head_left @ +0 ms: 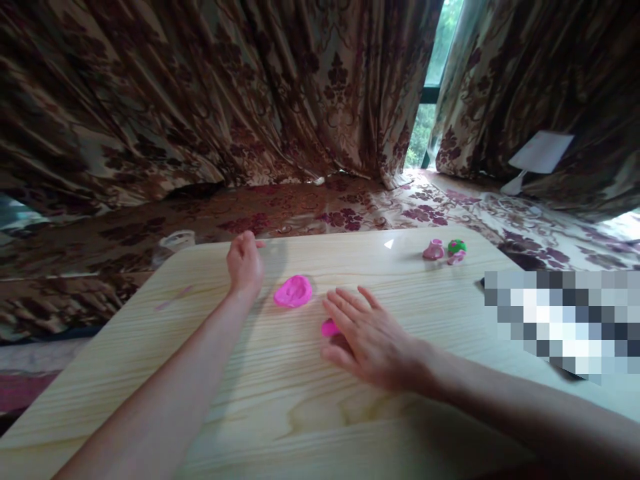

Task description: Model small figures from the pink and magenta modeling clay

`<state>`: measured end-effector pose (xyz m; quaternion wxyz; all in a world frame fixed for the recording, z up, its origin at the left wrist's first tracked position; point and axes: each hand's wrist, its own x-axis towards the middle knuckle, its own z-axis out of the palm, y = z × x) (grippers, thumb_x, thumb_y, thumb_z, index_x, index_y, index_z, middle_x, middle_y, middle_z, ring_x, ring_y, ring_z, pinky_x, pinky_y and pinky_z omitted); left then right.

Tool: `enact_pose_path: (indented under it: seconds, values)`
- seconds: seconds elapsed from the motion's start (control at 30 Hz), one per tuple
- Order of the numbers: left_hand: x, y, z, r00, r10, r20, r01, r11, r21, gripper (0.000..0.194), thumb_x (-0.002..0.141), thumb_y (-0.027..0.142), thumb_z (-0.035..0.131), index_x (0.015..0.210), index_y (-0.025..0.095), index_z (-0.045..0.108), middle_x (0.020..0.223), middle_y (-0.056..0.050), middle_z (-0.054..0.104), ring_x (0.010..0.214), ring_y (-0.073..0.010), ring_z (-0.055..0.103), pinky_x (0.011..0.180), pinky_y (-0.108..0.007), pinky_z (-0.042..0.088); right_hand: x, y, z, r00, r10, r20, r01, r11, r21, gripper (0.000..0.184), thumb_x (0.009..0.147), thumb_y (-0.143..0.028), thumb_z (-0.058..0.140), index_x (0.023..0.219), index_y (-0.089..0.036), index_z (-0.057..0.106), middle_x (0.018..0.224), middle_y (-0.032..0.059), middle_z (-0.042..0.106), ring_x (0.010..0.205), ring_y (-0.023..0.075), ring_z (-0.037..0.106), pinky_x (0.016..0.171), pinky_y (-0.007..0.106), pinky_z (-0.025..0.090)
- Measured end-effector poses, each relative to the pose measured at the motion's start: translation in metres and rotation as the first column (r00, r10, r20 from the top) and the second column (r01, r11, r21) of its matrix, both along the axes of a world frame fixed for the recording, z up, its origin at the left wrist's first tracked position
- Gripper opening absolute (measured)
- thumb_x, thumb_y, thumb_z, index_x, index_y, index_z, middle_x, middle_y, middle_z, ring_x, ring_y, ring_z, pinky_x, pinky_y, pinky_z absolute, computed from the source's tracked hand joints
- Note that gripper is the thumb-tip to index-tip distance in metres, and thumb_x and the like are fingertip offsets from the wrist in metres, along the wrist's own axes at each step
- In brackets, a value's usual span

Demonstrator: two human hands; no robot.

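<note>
A flattened piece of bright pink modelling clay [293, 291], with a hollow pressed into its top, lies mid-table between my hands. To its left, my left hand [245, 265] is raised near the far edge with its fingers curled in. Whatever those fingers may hold is hidden from this side. My right hand [367, 337] lies flat with its fingers stretched out, over a smaller lump of pink clay [330, 328]. Only the left end of that lump shows beneath the palm.
At the table's [280, 407] far right sit small pink clay shapes [433, 250] and a green clay piece [457, 247] with pink spots. A thin pinkish stick [173, 298] lies at left, near a clear container [175, 245]. A blurred-out object [560, 323] covers the right edge.
</note>
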<state>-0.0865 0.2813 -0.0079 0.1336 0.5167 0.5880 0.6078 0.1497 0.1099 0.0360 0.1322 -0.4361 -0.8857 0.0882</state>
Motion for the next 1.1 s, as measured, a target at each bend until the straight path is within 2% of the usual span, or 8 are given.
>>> enact_pose_path:
  seconds: [0.13, 0.27, 0.4, 0.53, 0.77, 0.9, 1.0, 1.1]
  values:
    - [0.008, -0.018, 0.025, 0.997, -0.029, -0.072, 0.032, 0.998, 0.045, 0.029, 0.082, 0.042, 0.045, 0.090, 0.018, 0.059, 0.090, -0.006, 0.063, 0.091, -0.0203, 0.056, 0.084, -0.034, 0.043, 0.032, -0.034, 0.027, 0.998, 0.004, -0.061, -0.007, 0.998, -0.059, 0.059, 0.091, -0.050, 0.030, 0.140, -0.018, 0.026, 0.145, 0.0071, 0.029, 0.135, 0.0207, 0.022, 0.111, 0.044, 0.017]
    - [0.039, -0.085, 0.060, 0.944, -0.224, -0.244, 0.229, 0.973, -0.008, 0.023, 0.079, 0.036, 0.052, 0.094, 0.021, 0.061, 0.099, -0.005, 0.063, 0.096, -0.0201, 0.056, 0.088, -0.033, 0.041, 0.065, -0.001, 0.044, 0.944, -0.205, -0.258, 0.197, 0.979, -0.058, 0.051, 0.091, -0.047, 0.032, 0.135, -0.021, 0.037, 0.140, 0.0055, 0.039, 0.130, 0.0226, 0.034, 0.108, 0.045, 0.027]
    - [0.079, -0.185, 0.066, 0.627, -0.701, -0.338, 0.568, 0.709, -0.418, 0.021, 0.081, 0.039, 0.050, 0.095, 0.028, 0.062, 0.096, -0.004, 0.063, 0.090, -0.0198, 0.057, 0.080, -0.033, 0.044, 0.084, 0.035, 0.039, 0.936, -0.153, -0.317, 0.062, 0.958, -0.281, 0.041, 0.089, -0.044, 0.039, 0.119, -0.021, 0.057, 0.119, 0.0046, 0.060, 0.109, 0.0217, 0.056, 0.097, 0.038, 0.043]
    - [0.101, -0.242, 0.050, 0.395, -0.791, -0.468, 0.570, 0.610, -0.550, 0.050, 0.057, 0.051, 0.070, 0.101, 0.029, 0.062, 0.098, -0.007, 0.061, 0.090, -0.0271, 0.054, 0.078, -0.041, 0.044, 0.093, 0.034, 0.021, 0.917, -0.120, -0.381, -0.005, 0.950, -0.312, 0.037, 0.087, -0.039, 0.045, 0.113, -0.019, 0.061, 0.115, 0.0046, 0.063, 0.105, 0.0212, 0.058, 0.095, 0.036, 0.043]
    - [0.117, -0.248, 0.047, 0.197, -0.828, -0.525, 0.534, 0.539, -0.651, 0.015, 0.071, 0.034, 0.060, 0.084, 0.028, 0.064, 0.084, -0.004, 0.060, 0.080, -0.0225, 0.054, 0.066, -0.033, 0.042, 0.098, 0.033, 0.012, 0.823, -0.230, -0.520, 0.007, 0.919, -0.394, 0.036, 0.087, -0.039, 0.044, 0.107, -0.015, 0.064, 0.100, 0.0054, 0.069, 0.096, 0.0193, 0.062, 0.090, 0.035, 0.045]
    - [0.120, -0.245, 0.059, 0.319, -0.853, -0.413, 0.553, 0.521, -0.650, 0.008, 0.072, 0.030, 0.057, 0.075, 0.026, 0.063, 0.075, -0.002, 0.060, 0.069, -0.0185, 0.054, 0.059, -0.030, 0.039, 0.103, 0.036, 0.014, 0.711, -0.312, -0.631, -0.051, 0.871, -0.488, 0.045, 0.088, -0.046, 0.041, 0.108, -0.011, 0.062, 0.101, 0.0114, 0.068, 0.095, 0.0200, 0.063, 0.090, 0.037, 0.044]
    - [0.129, -0.221, 0.068, 0.583, -0.812, -0.034, 0.653, 0.493, -0.574, 0.016, 0.078, 0.034, 0.052, 0.077, 0.024, 0.064, 0.071, -0.002, 0.062, 0.067, -0.0167, 0.055, 0.061, -0.028, 0.041, 0.104, 0.038, 0.014, 0.556, -0.367, -0.746, -0.159, 0.834, -0.529, 0.057, 0.089, -0.052, 0.032, 0.117, -0.008, 0.055, 0.109, 0.0167, 0.064, 0.100, 0.0206, 0.062, 0.093, 0.038, 0.042]
    - [0.146, -0.172, 0.067, 0.523, -0.687, 0.505, 0.852, 0.439, -0.286, 0.026, 0.082, 0.038, 0.047, 0.091, 0.019, 0.063, 0.090, -0.007, 0.067, 0.083, -0.0187, 0.061, 0.074, -0.030, 0.046, 0.098, 0.047, 0.016, 0.445, -0.423, -0.789, -0.238, 0.794, -0.560, 0.066, 0.090, -0.056, 0.019, 0.124, -0.007, 0.048, 0.120, 0.0194, 0.058, 0.108, 0.0218, 0.058, 0.096, 0.040, 0.040]
